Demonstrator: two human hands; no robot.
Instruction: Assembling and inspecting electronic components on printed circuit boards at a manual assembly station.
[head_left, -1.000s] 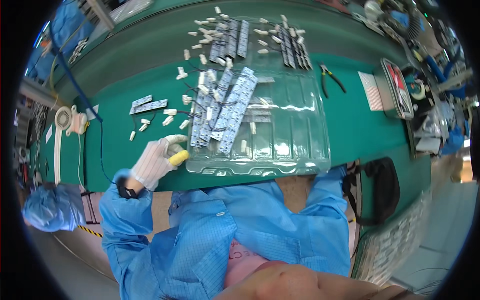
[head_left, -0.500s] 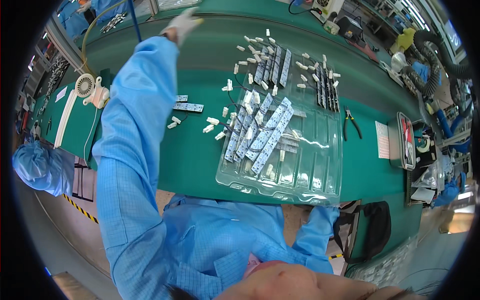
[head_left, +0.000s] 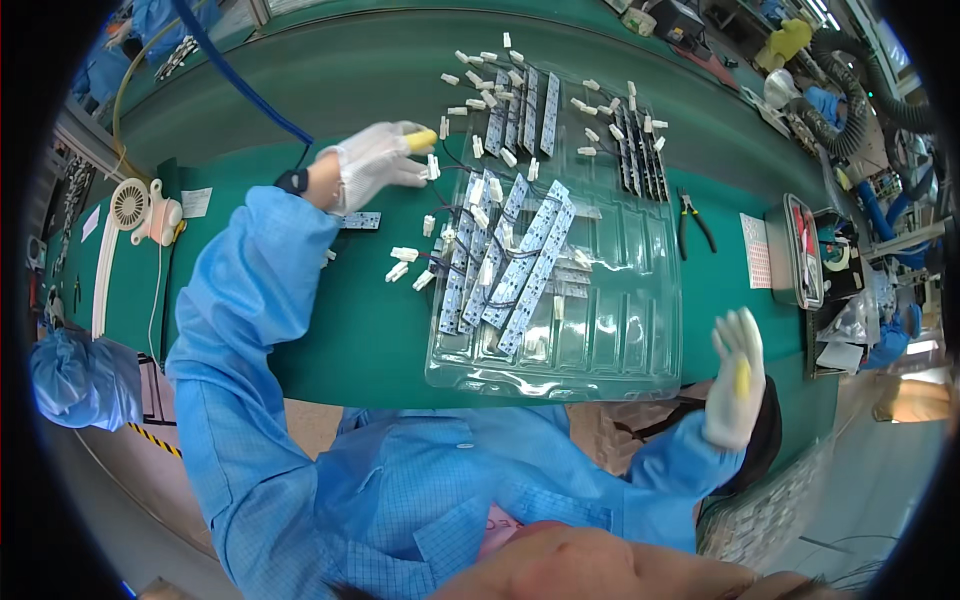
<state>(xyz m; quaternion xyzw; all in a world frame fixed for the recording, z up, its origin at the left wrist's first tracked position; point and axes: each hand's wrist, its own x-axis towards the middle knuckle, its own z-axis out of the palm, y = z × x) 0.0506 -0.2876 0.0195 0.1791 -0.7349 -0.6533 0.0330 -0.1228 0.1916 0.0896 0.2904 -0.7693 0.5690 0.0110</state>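
Note:
My left hand, in a white glove with a yellow fingertip cover, reaches over the table with fingers stretched and apart. Its fingertips are close to a white plug connector; touching is unclear. Beneath that wrist lies a short LED strip board, partly hidden. My right hand, gloved likewise, is raised beside the tray's near right corner, fingers extended and nothing in them. On the clear plastic tray lie several LED strip boards with wires and white connectors. More boards stand in two groups farther back.
Right of the tray lie pliers, a printed sheet and a metal box. A small white fan stands at the left. A blue cord hangs at the upper left; a black bag is at the lower right.
My left hand has come back from the far left edge toward the boards. My right hand has risen into sight from below the table edge. A blue cord now hangs lower beside my left arm.

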